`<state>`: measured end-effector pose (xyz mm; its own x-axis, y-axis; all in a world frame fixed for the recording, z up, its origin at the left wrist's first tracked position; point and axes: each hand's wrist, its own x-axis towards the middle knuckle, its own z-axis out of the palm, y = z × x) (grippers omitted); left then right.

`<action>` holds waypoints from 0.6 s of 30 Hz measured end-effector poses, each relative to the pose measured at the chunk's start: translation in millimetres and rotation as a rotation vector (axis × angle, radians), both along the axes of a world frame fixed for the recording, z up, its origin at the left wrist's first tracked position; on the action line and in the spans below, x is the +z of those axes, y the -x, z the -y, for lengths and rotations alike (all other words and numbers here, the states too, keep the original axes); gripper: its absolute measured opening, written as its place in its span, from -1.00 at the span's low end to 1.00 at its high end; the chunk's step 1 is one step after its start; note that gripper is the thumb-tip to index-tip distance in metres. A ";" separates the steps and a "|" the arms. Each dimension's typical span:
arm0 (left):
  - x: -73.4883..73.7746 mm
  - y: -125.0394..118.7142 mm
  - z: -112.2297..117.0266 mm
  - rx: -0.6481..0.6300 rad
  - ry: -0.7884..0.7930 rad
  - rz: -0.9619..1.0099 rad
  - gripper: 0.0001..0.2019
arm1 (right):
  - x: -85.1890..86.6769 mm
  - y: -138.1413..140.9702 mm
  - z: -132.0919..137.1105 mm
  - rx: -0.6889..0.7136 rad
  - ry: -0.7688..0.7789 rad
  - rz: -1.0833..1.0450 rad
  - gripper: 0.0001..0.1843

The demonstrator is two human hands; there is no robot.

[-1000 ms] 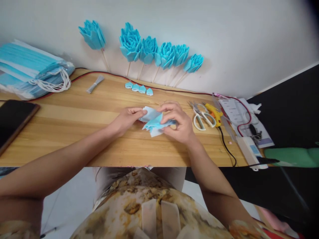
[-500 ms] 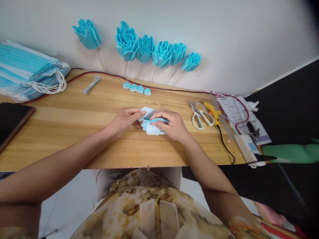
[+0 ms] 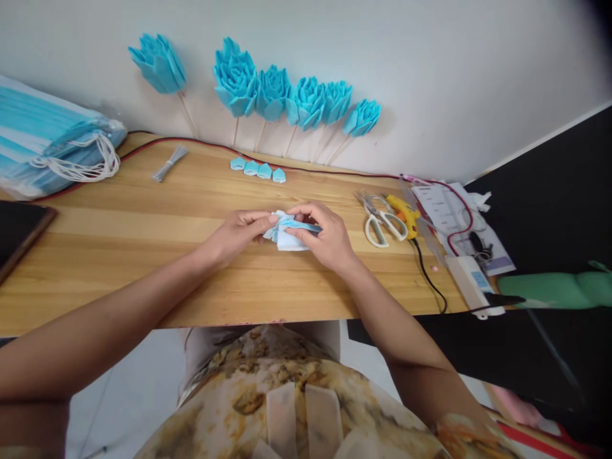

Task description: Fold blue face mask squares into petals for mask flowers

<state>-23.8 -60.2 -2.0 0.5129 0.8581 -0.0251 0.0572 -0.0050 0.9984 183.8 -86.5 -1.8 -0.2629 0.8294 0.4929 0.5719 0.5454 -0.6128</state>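
Note:
Between both hands, over the middle of the wooden table, is a bunch of thin blue and white fabric pieces (image 3: 292,240), stacked in layers. My left hand (image 3: 239,234) pinches its left end between thumb and fingers. My right hand (image 3: 326,234) is closed around the right side, thumb in front and fingers behind. The pieces fan out a little between the two hands. Beyond them lie several small folded blue petals (image 3: 257,169) in a row. Blue fabric flowers (image 3: 306,103) on thin sticks lean against the wall.
On the left are a bag of blue face masks (image 3: 57,140), a bundle of thin strips (image 3: 169,163) and a phone (image 3: 21,233). White-handled scissors (image 3: 380,223), a yellow glue gun (image 3: 404,215), papers (image 3: 444,207), a white power strip (image 3: 473,284) and a green bottle (image 3: 549,291) are on the right.
The fabric pieces have turned between my hands and their layered edges now show more. The right fingers have shifted up slightly. The whole view has moved a little.

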 end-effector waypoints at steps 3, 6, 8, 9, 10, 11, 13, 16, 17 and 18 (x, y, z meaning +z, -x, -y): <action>-3.8 0.6 -0.5 0.001 0.019 0.015 -0.60 | -0.5 -0.7 -0.3 0.006 -0.003 0.014 -0.82; -8.4 0.3 -1.3 -0.002 0.067 0.052 -0.62 | -1.6 0.0 -0.8 0.029 -0.031 -0.001 -0.86; -11.3 -0.1 -2.0 -0.004 0.105 0.083 -0.62 | -1.4 0.8 -1.3 0.046 -0.056 -0.018 -0.91; -12.5 -0.3 -2.5 -0.003 0.116 0.097 -0.62 | -0.5 0.9 -1.5 0.057 -0.066 -0.024 -0.94; -13.6 -0.5 -3.1 -0.001 0.120 0.107 -0.63 | 1.3 0.5 -1.5 0.072 -0.070 -0.028 -0.97; -14.6 -0.7 -3.8 0.007 0.121 0.112 -0.63 | 4.0 -0.9 -1.3 0.089 -0.066 -0.032 -0.99; -16.0 -0.9 -5.7 0.038 0.114 0.116 -0.64 | 11.4 -7.0 0.1 0.131 -0.024 -0.063 -0.95; -16.9 -0.6 -8.6 0.112 0.109 0.105 -0.65 | 22.8 -23.9 3.4 0.202 0.118 -0.244 -0.76; -16.9 -0.3 -9.3 0.134 0.108 0.099 -0.64 | 25.5 -30.1 4.5 0.238 0.161 -0.343 -0.70; -16.5 -0.1 -9.6 0.149 0.109 0.090 -0.63 | 27.4 -35.5 5.3 0.280 0.194 -0.441 -0.66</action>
<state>-23.7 -50.6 -18.6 0.3853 0.9192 -0.0818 -0.0406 0.1054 0.9936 219.3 -91.8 25.6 -0.2896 0.8439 0.4516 0.0878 0.4933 -0.8654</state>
